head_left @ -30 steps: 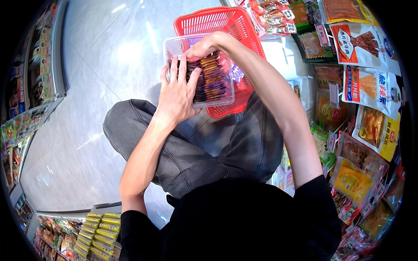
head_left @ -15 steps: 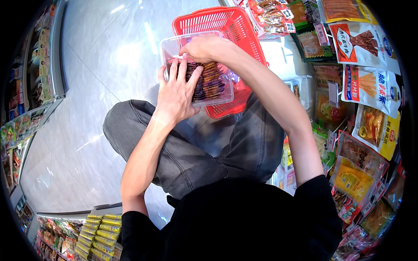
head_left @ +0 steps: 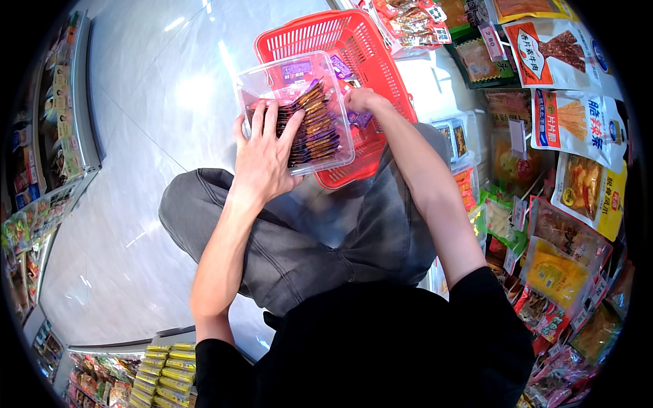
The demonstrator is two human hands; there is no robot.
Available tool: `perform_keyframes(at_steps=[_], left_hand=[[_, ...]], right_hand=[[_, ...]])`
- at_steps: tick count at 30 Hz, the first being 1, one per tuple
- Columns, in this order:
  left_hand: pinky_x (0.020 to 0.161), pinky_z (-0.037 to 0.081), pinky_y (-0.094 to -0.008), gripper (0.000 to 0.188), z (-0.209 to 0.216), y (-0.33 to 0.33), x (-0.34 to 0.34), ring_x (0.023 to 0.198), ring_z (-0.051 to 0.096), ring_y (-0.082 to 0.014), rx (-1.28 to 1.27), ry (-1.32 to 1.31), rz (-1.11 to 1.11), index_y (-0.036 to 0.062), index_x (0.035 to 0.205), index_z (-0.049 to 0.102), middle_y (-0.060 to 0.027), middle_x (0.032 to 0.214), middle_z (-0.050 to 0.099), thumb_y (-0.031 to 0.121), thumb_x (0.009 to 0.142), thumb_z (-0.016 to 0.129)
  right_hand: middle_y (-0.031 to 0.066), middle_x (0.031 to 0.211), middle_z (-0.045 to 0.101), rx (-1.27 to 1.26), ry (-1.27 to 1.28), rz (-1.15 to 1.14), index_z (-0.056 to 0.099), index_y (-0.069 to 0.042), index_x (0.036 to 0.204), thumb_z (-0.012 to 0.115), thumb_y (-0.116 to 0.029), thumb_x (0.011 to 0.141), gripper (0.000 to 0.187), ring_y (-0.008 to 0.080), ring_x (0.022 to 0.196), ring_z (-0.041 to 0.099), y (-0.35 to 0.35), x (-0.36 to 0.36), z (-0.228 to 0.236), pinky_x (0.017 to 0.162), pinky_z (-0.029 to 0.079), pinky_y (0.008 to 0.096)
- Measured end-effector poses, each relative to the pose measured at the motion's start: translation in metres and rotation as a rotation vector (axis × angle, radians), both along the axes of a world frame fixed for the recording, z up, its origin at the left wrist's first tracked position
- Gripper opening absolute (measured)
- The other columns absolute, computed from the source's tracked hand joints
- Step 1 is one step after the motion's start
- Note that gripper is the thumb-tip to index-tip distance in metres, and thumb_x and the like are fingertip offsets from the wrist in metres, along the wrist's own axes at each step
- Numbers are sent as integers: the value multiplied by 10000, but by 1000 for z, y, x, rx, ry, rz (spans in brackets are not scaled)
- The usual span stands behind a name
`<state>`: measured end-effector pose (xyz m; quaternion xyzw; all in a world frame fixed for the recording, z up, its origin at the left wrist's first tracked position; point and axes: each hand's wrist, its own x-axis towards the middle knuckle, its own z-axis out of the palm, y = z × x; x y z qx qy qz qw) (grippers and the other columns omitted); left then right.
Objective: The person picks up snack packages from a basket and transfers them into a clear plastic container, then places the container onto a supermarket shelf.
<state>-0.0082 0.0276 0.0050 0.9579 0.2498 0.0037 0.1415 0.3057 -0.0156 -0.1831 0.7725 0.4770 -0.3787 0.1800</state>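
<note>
A clear plastic box (head_left: 343,146) tilts over the near-left part of a red plastic basket (head_left: 381,58). Inside the box a tight row of slim snack packets (head_left: 314,119), brown and purple, stands on edge. My left hand (head_left: 265,160) rests over the box's left side, fingers spread and reaching in against the packets. My right hand (head_left: 366,100) is down in the basket, just past the box's right wall, with its fingers curled. Loose purple packets (head_left: 360,119) lie beneath and beside it. Its fingertips are partly hidden, so what they hold cannot be made out.
My crossed legs (head_left: 299,251) are just below the box. Shelves of hanging snack bags (head_left: 578,122) line the right side, and another shelf (head_left: 68,102) runs along the left. Yellow packets (head_left: 166,374) are stacked at the lower left. Grey floor (head_left: 136,136) stretches between.
My right hand has moved from the inside of the box rightward into the basket. The row of packets is now more exposed. My left hand stays over the box, slightly lower.
</note>
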Motion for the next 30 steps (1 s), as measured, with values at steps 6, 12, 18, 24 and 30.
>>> perform_keyframes(at_steps=[6, 12, 18, 24, 30], left_hand=[[1092, 211, -625, 1050, 2, -1, 4, 1406, 310, -355, 24, 28, -7, 201, 1447, 383, -202, 1481, 360, 377, 519, 842], [1081, 237, -620, 1083, 3, 1, -3, 1393, 323, -375, 26, 33, -15, 213, 1455, 378, -230, 1466, 381, 395, 507, 867], [1091, 218, -610, 1074, 0, 0, -5, 1390, 330, -378, 41, 23, -11, 211, 1456, 380, -231, 1465, 379, 420, 522, 867], [1101, 219, -601, 1083, -1, 2, -7, 1387, 335, -379, 49, 27, -24, 200, 1455, 386, -227, 1456, 385, 460, 522, 871], [1118, 194, -595, 1101, 0, -1, -5, 1415, 293, -365, -17, 29, 5, 198, 1465, 367, -215, 1482, 341, 387, 513, 888]], right_hand=[[170, 1538, 364, -202, -116, 46, 455, -268, 1439, 607, -263, 859, 600, 477, 1434, 200, -16, -25, -37, 1116, 257, 600], [235, 1290, 580, 193, -499, -5, 390, -209, 1376, 522, -189, 962, 435, 445, 1149, 603, -32, -67, -39, 931, 468, 558], [177, 1015, 716, 354, -359, -75, 581, -56, 1180, 548, -139, 923, 272, 299, 957, 717, -13, -55, 2, 786, 566, 456], [178, 1007, 718, 483, -484, -196, 708, -66, 1021, 563, -92, 881, 203, 349, 947, 708, 27, -20, 104, 816, 560, 483], [144, 977, 713, 1349, 62, -288, 640, -25, 1156, 541, -22, 950, 229, 219, 905, 685, 12, -6, 209, 800, 534, 317]])
